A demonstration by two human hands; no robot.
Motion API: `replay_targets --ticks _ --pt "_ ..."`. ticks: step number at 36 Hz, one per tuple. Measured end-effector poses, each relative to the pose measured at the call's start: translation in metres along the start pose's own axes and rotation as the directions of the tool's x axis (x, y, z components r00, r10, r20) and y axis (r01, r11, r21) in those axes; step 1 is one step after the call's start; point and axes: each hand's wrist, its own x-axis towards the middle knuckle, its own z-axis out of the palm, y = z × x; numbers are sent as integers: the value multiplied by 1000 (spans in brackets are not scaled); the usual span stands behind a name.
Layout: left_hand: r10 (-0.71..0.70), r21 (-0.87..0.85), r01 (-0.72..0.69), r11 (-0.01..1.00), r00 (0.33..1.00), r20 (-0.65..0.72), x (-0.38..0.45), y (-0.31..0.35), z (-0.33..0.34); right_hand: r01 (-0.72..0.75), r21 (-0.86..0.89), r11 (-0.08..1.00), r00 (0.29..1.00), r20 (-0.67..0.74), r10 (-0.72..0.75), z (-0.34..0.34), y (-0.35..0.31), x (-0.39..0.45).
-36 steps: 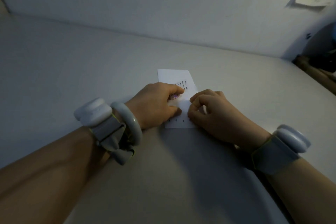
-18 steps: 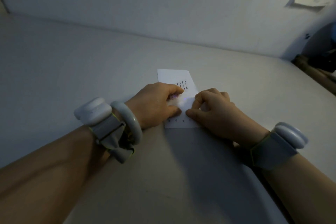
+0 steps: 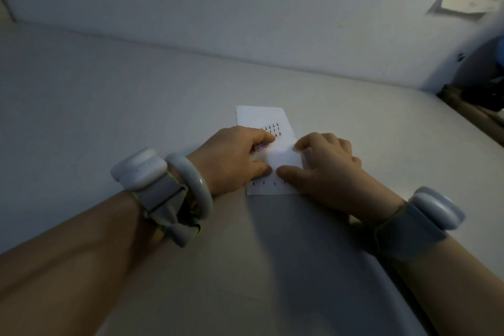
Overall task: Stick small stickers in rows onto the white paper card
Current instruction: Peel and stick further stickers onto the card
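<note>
Right now we have both hands on the white paper card (image 3: 263, 117), which lies flat on the pale table (image 3: 109, 106), its long axis running away from us. Our left hand (image 3: 231, 157) curls over the card's left side, fingertips and thumb pinching something small with a purple tint, probably a sticker sheet (image 3: 261, 147), though it is too blurred to be sure. Our right hand (image 3: 324, 165) rests on the right edge, fingers bent, thumb pressed to the card; whether it holds a sticker we cannot tell. Rows of small stickers (image 3: 271, 129) sit at the far end, another row (image 3: 268, 183) at the near end; the bare middle band lies directly between our thumbs, so either hand reaches it.
</note>
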Motion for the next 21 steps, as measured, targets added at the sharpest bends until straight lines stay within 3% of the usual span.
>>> replay_targets --ticks 9,21 --pt "-6 -18 6 1000 1000 15 0 0 -1 -124 -4 992 989 85 124 -15 16 -3" --pt "-2 -43 2 999 1000 -2 0 -1 0 -155 -11 988 979 134 155 -25 26 -2"
